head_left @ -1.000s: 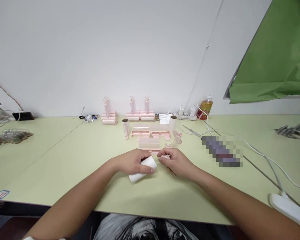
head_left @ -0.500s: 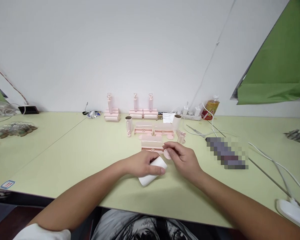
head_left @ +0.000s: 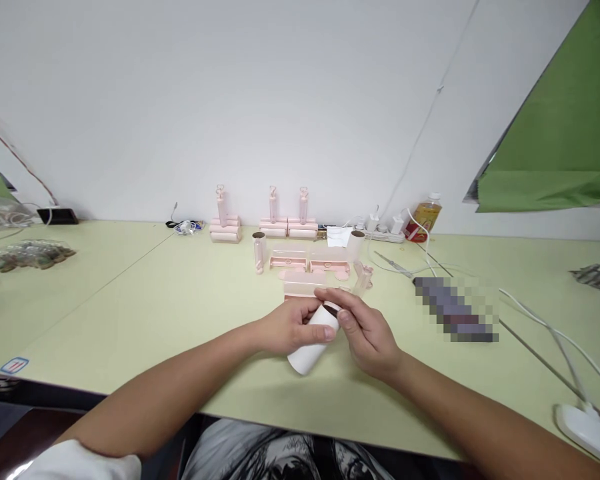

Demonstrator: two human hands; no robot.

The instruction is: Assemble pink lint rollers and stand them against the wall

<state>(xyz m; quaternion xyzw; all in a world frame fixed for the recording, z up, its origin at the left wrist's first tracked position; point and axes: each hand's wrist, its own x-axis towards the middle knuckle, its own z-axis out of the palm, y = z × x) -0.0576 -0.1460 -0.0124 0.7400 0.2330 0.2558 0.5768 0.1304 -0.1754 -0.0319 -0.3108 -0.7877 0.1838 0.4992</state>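
Observation:
My left hand (head_left: 300,327) is wrapped round a white paper roll (head_left: 307,358), the refill kind for a lint roller. The roll is tilted, its open end with a dark hollow core facing up and right. My right hand (head_left: 367,330) is at that end, thumb and fingers closed at the rim. The round pink end cap it was holding is now hidden behind its fingers. Just beyond my hands lies a pink lint roller case (head_left: 305,283) with a clear cover, partly covered by my fingers.
Behind are two more open pink cases (head_left: 287,259), two upright rolls (head_left: 259,247) and a clear-and-pink handle (head_left: 363,277). Pink lint rollers (head_left: 225,230) stand along the wall. To the right are scissors (head_left: 393,262), a blurred-out object (head_left: 453,313), cables and a drink bottle (head_left: 424,217).
My right hand has brought the pink cap left to the roll's open end, and the cap has gone out of sight. My left hand has tilted the roll more upright, showing its hollow core.

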